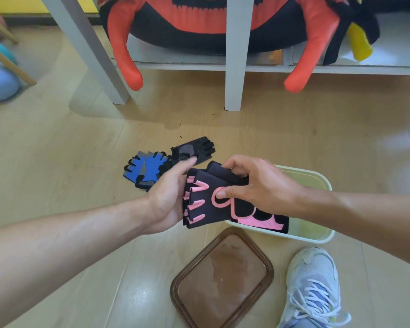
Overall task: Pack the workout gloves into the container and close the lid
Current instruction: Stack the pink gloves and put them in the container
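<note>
Both hands hold a pair of black-and-pink workout gloves (213, 202) over the left rim of a pale green container (322, 183). My left hand (168, 197) grips the finger ends. My right hand (258, 185) pinches the gloves from above, thumb on the pink loop. The wrist end with pink mesh hangs inside the container. A blue-and-grey pair of gloves (147, 169) and a black pair of gloves (194, 151) lie on the floor beyond my left hand. The brown translucent lid (223, 280) lies flat on the floor in front of the container.
My light sneaker (315, 290) stands right of the lid. White shelf legs (233, 67) rise beyond the gloves, with a red-and-black plush toy (199, 27) on the low shelf. Wooden floor surrounds everything.
</note>
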`<act>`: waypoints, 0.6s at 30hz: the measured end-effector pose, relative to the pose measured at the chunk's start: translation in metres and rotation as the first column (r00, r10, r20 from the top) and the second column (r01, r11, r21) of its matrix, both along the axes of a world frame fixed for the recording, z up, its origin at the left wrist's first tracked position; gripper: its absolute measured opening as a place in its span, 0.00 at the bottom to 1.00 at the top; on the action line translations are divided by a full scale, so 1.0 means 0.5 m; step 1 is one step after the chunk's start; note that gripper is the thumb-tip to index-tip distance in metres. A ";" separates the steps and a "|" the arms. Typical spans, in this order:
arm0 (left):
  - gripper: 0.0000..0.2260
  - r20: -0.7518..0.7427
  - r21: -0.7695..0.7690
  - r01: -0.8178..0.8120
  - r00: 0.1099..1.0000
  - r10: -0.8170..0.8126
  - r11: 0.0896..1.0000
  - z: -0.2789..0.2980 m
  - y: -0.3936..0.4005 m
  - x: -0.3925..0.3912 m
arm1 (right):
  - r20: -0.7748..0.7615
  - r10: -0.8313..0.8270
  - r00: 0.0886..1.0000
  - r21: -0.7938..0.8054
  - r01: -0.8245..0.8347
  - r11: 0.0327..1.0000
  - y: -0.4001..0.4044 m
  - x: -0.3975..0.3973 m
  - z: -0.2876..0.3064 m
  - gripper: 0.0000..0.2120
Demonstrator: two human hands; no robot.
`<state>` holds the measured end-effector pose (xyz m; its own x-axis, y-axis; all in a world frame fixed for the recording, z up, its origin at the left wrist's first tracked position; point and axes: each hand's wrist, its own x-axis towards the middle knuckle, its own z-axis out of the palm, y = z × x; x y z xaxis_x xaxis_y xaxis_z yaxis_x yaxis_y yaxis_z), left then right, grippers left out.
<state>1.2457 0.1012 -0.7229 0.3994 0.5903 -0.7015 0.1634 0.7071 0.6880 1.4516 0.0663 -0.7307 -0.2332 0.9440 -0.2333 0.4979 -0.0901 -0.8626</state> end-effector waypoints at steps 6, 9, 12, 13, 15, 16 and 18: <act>0.22 -0.053 0.136 0.131 0.991 -0.125 0.982 -0.010 -0.009 0.010 | -0.008 -0.086 0.996 0.046 0.086 0.995 -0.005 -0.004 -0.013 0.16; 0.11 -0.083 0.168 0.104 0.992 -0.091 0.980 -0.019 -0.010 0.013 | 0.040 -0.110 0.993 0.064 0.107 0.992 -0.002 -0.002 -0.021 0.24; 0.11 -0.063 0.131 0.067 0.996 -0.060 0.989 -0.023 -0.013 0.012 | 0.067 -0.080 0.995 0.045 0.077 0.996 -0.005 0.001 -0.027 0.32; 0.11 -0.078 0.128 0.069 0.995 -0.059 0.989 -0.025 -0.013 0.010 | 0.106 -0.081 0.991 0.080 0.073 0.994 -0.005 0.003 -0.028 0.33; 0.13 -0.108 0.125 0.100 0.990 -0.087 0.987 -0.028 -0.011 0.006 | 0.191 -0.073 0.979 0.114 0.052 0.992 0.000 0.010 -0.026 0.35; 0.13 -0.118 0.120 0.119 0.987 -0.105 0.986 -0.030 -0.010 0.003 | 0.206 -0.047 0.977 0.067 0.034 0.997 0.005 0.016 -0.022 0.35; 0.13 -0.130 0.116 0.142 0.983 -0.127 0.983 -0.034 -0.008 -0.001 | 0.109 0.026 0.994 -0.125 -0.012 0.992 0.017 0.026 -0.019 0.28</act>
